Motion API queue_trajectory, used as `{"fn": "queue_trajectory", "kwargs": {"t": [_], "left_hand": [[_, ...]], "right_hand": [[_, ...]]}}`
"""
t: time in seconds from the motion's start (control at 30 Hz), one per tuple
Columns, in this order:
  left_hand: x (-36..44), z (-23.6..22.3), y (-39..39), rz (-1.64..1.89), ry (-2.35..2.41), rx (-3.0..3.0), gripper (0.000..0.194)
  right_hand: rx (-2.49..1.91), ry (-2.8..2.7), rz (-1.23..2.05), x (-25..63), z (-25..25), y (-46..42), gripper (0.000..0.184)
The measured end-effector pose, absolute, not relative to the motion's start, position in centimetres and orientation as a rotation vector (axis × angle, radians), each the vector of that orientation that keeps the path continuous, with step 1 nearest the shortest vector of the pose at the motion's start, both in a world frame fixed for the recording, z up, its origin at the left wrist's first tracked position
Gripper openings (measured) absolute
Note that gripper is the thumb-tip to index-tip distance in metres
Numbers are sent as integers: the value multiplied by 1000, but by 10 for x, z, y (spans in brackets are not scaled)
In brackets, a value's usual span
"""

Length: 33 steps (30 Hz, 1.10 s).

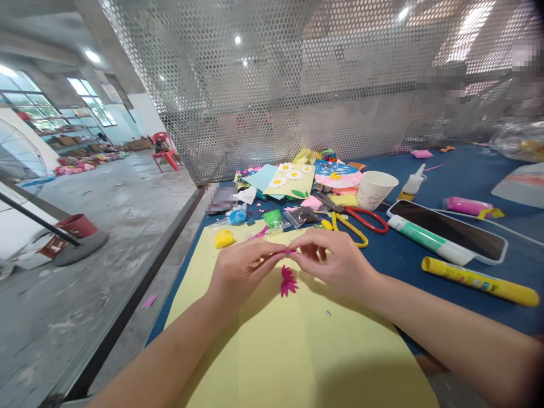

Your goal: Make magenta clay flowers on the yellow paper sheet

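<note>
left hand (242, 275), right hand (335, 263), both pinching a tiny pink bit (289, 250), magenta flower (288, 281) just below on yellow card (297, 351), lower middle of frame

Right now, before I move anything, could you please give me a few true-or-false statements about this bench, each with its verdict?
1. The left hand and right hand both pinch a small pink piece. True.
2. A magenta flower lies on the yellow sheet below the hands. True.
3. The red-handled scissors stand in the cup. False: the red-handled scissors lie on the blue tabletop, beside the paper cup.
4. The phone lies on the floor. False: the phone lies on the blue tabletop.
</note>
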<state>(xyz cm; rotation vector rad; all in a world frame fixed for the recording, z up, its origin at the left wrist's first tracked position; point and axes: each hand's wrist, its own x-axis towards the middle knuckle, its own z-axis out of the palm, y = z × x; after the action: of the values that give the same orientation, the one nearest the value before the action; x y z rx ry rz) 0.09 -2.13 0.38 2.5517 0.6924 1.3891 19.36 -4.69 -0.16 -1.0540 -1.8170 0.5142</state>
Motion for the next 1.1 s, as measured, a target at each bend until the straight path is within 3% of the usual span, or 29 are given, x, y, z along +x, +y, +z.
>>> {"fn": "queue_trajectory", "kwargs": {"t": [0.8, 1.1], "left_hand": [[1, 5, -23, 1387, 715, 2589, 5], [-5, 2, -15, 1217, 974, 2546, 18]], "right_hand": [[-1008, -1819, 590, 194, 0, -46, 13], [-1021, -1848, 698, 206, 0, -33, 11]]}}
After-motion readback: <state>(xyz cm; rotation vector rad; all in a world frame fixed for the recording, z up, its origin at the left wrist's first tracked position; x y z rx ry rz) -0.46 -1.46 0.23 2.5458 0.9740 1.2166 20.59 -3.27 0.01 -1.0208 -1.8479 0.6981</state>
